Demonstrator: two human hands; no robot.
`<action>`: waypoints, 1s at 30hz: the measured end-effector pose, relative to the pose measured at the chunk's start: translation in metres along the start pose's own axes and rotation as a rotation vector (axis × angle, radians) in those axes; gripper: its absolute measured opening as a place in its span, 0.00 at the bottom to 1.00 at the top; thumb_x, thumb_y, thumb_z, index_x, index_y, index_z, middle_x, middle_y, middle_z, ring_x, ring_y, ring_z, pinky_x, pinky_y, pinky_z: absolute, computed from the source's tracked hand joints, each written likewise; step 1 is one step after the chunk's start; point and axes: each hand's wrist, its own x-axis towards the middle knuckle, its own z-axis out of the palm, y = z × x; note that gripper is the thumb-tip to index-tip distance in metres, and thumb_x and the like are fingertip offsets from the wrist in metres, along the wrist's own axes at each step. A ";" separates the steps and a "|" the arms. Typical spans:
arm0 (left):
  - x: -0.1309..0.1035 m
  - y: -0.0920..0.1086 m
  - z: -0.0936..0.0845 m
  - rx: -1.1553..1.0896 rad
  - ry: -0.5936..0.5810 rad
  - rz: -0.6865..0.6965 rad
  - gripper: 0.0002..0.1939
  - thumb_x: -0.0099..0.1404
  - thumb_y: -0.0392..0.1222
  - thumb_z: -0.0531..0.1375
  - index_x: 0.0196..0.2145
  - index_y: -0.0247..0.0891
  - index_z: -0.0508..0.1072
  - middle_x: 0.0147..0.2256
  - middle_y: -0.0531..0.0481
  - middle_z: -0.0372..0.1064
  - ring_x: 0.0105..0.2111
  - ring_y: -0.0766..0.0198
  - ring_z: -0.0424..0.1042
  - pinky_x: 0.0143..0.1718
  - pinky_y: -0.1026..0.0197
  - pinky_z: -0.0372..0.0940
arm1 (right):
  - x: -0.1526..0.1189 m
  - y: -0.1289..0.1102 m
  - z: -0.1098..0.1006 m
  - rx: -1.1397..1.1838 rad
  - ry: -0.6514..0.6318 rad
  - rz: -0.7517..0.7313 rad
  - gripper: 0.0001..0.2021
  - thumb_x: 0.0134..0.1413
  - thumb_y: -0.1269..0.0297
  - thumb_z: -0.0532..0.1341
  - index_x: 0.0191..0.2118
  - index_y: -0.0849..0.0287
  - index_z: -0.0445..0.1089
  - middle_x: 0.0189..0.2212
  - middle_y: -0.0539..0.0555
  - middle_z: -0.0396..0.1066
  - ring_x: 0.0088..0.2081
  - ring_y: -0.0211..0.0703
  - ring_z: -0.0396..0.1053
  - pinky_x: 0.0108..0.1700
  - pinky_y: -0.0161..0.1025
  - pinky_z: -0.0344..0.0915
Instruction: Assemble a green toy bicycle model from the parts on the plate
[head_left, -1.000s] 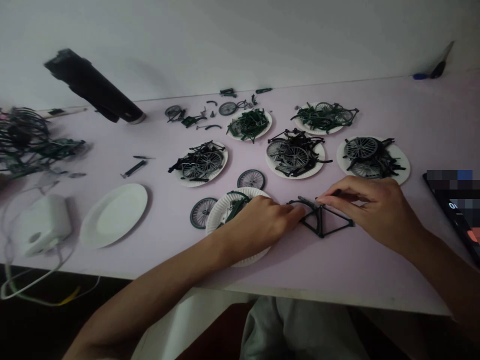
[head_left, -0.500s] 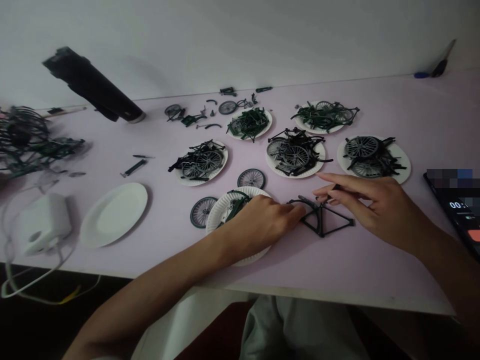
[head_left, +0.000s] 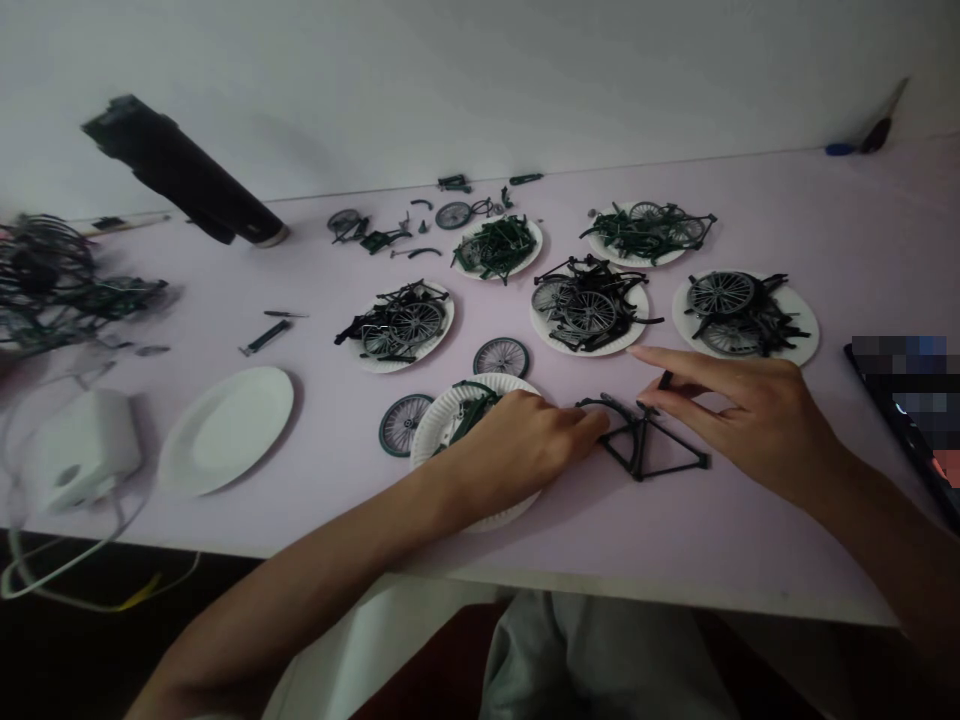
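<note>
The dark bicycle frame [head_left: 640, 447] lay between the fingers, its near end apparently pinched by the left hand [head_left: 546, 440] while the right hand [head_left: 757, 415] held a small dark part [head_left: 665, 380] narrowly, seemingly working at the top joint. The next move called for steadiness; the left fingertips' grip and the part's shape were partly hidden.

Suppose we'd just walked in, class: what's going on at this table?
A person's left hand holds one end of a dark bicycle frame, while the right hand pinches a small dark piece close to it. Whether the two touch is unclear. Two loose wheels lie by the nearest plate, with more plates of parts beyond.
</note>
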 end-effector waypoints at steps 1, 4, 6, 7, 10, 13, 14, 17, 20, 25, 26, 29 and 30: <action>0.000 0.000 0.000 0.000 0.001 0.000 0.12 0.78 0.35 0.45 0.38 0.36 0.65 0.24 0.56 0.63 0.19 0.67 0.58 0.24 0.59 0.49 | -0.001 0.001 0.000 -0.010 -0.001 -0.018 0.17 0.63 0.65 0.63 0.56 0.51 0.72 0.48 0.51 0.79 0.38 0.44 0.80 0.40 0.38 0.75; 0.000 0.000 0.001 0.007 0.008 0.000 0.12 0.78 0.36 0.45 0.37 0.36 0.65 0.23 0.56 0.62 0.19 0.67 0.58 0.24 0.59 0.48 | -0.001 0.002 -0.004 -0.013 -0.027 -0.046 0.19 0.63 0.66 0.63 0.59 0.54 0.71 0.48 0.53 0.79 0.41 0.46 0.80 0.42 0.39 0.75; 0.000 0.000 0.002 0.011 0.017 0.002 0.12 0.77 0.35 0.46 0.37 0.36 0.65 0.23 0.56 0.62 0.18 0.67 0.58 0.24 0.59 0.48 | -0.001 0.001 -0.007 0.018 -0.051 -0.039 0.20 0.64 0.67 0.61 0.60 0.53 0.70 0.49 0.53 0.79 0.45 0.47 0.79 0.45 0.40 0.75; 0.000 -0.001 0.002 0.012 0.019 0.004 0.11 0.77 0.35 0.46 0.37 0.35 0.65 0.23 0.56 0.63 0.19 0.68 0.59 0.24 0.59 0.48 | 0.000 0.000 -0.009 0.040 -0.059 -0.033 0.19 0.64 0.68 0.60 0.60 0.52 0.70 0.49 0.52 0.79 0.46 0.47 0.79 0.46 0.40 0.75; 0.000 -0.001 0.002 0.014 0.019 0.012 0.10 0.76 0.33 0.47 0.38 0.35 0.66 0.24 0.55 0.64 0.19 0.68 0.60 0.24 0.59 0.48 | 0.002 -0.002 -0.012 0.085 -0.078 -0.006 0.16 0.65 0.67 0.60 0.55 0.50 0.73 0.46 0.50 0.80 0.43 0.46 0.80 0.44 0.38 0.75; 0.000 0.000 0.001 0.008 0.025 0.016 0.11 0.77 0.34 0.46 0.38 0.35 0.66 0.24 0.55 0.64 0.19 0.68 0.61 0.23 0.59 0.48 | 0.004 -0.003 -0.013 0.056 -0.075 0.026 0.08 0.64 0.63 0.61 0.45 0.53 0.77 0.39 0.50 0.82 0.37 0.46 0.80 0.38 0.38 0.74; 0.000 0.000 0.000 0.006 0.027 0.015 0.11 0.77 0.35 0.46 0.38 0.35 0.66 0.24 0.55 0.64 0.19 0.68 0.61 0.23 0.59 0.48 | 0.004 -0.003 -0.013 0.039 -0.073 0.045 0.07 0.64 0.62 0.61 0.41 0.53 0.77 0.36 0.51 0.82 0.35 0.46 0.80 0.36 0.38 0.74; 0.000 0.000 0.001 0.004 0.035 0.015 0.12 0.77 0.35 0.45 0.38 0.34 0.66 0.23 0.55 0.63 0.19 0.68 0.61 0.23 0.60 0.47 | 0.005 -0.004 -0.013 0.013 -0.060 0.092 0.07 0.62 0.60 0.63 0.33 0.53 0.75 0.29 0.49 0.80 0.29 0.44 0.78 0.29 0.38 0.70; 0.000 -0.001 0.002 0.006 0.052 0.015 0.14 0.78 0.35 0.45 0.37 0.34 0.67 0.22 0.55 0.63 0.18 0.69 0.59 0.23 0.60 0.47 | 0.005 -0.005 -0.011 0.017 -0.033 0.043 0.08 0.62 0.61 0.64 0.31 0.53 0.73 0.25 0.48 0.77 0.24 0.41 0.74 0.26 0.37 0.67; 0.001 -0.001 0.003 0.009 0.045 0.013 0.14 0.78 0.36 0.45 0.36 0.34 0.66 0.22 0.55 0.62 0.18 0.69 0.58 0.22 0.60 0.47 | 0.003 -0.001 -0.010 -0.027 -0.001 -0.103 0.08 0.61 0.66 0.64 0.45 0.54 0.77 0.35 0.50 0.82 0.31 0.43 0.79 0.35 0.37 0.71; 0.001 -0.001 0.003 0.009 0.040 0.011 0.14 0.77 0.35 0.45 0.36 0.35 0.66 0.22 0.55 0.62 0.18 0.69 0.58 0.23 0.60 0.47 | 0.002 0.000 -0.011 -0.031 -0.014 -0.114 0.11 0.61 0.67 0.64 0.49 0.54 0.77 0.37 0.51 0.82 0.33 0.44 0.79 0.37 0.37 0.72; 0.001 0.000 0.001 0.004 0.028 0.010 0.13 0.78 0.36 0.45 0.37 0.34 0.66 0.23 0.55 0.63 0.18 0.68 0.59 0.23 0.60 0.48 | 0.000 0.003 -0.017 0.004 -0.109 -0.095 0.18 0.63 0.68 0.61 0.57 0.52 0.73 0.43 0.51 0.81 0.40 0.47 0.80 0.41 0.39 0.74; 0.001 0.000 0.000 0.002 0.022 0.012 0.13 0.77 0.35 0.45 0.38 0.34 0.67 0.23 0.55 0.64 0.18 0.68 0.59 0.23 0.60 0.49 | -0.001 0.004 -0.018 0.029 -0.140 -0.084 0.19 0.64 0.68 0.60 0.59 0.51 0.71 0.46 0.51 0.80 0.43 0.47 0.79 0.44 0.40 0.74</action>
